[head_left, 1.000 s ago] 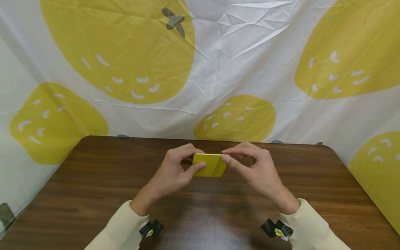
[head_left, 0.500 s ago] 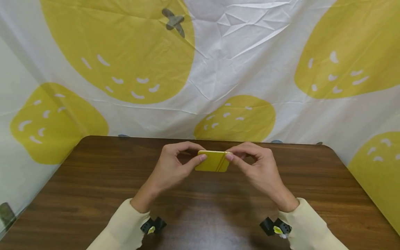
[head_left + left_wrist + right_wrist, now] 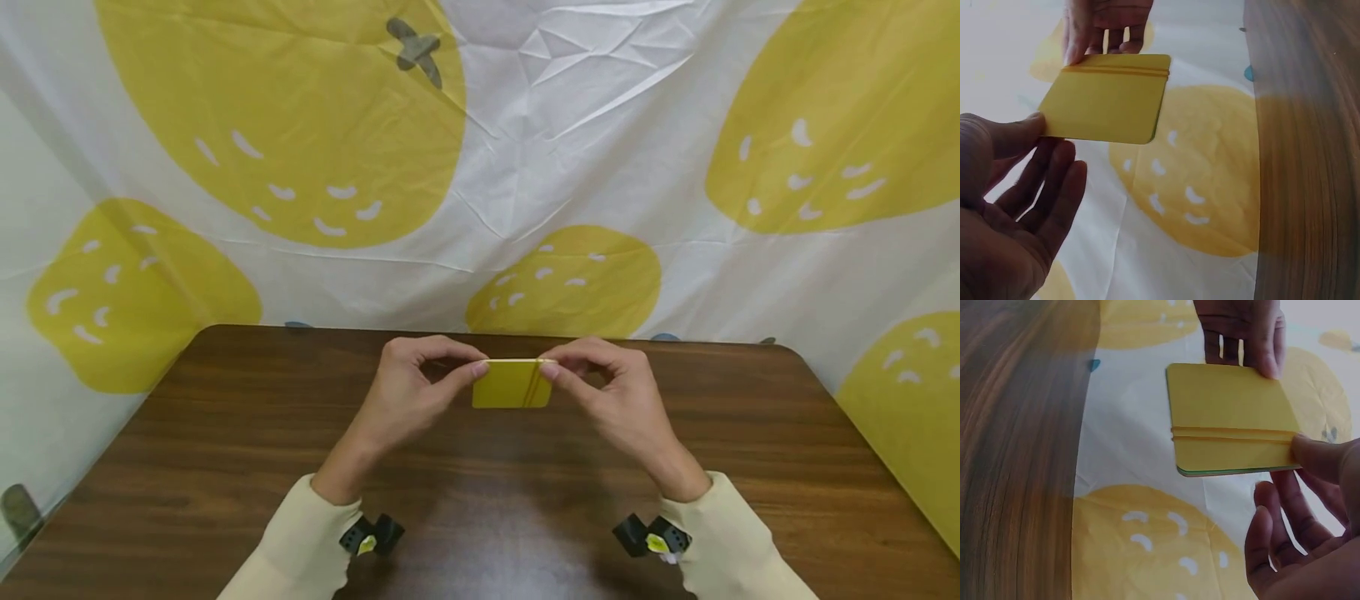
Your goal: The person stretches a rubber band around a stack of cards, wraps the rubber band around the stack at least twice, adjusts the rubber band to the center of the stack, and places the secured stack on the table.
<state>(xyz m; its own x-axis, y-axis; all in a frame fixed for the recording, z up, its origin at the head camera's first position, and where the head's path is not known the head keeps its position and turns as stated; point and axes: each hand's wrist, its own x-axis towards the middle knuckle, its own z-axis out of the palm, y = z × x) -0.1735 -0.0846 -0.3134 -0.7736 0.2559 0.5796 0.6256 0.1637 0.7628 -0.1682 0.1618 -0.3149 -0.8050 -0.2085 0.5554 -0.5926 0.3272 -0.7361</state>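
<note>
Held up over the table is a thin stack of cards, yellow on the face toward me, with rounded corners. A rubber band runs as two parallel strands across it, near the right end in the head view. Green and brownish layers show along its edge in the right wrist view. My left hand pinches the upper left corner between thumb and fingers. At the upper right corner, close to the band, my right hand pinches it the same way. The back of the stack is hidden.
A dark brown wooden table lies beneath both hands. Behind it hangs a white cloth printed with large yellow fruit. Small dark wrist cameras are fixed at both cuffs of the pale sleeves.
The stack has risen slightly, levelled out and shifted a little right. My left thumb has slid from its face up to the top left corner; the right hand keeps its pinch.
</note>
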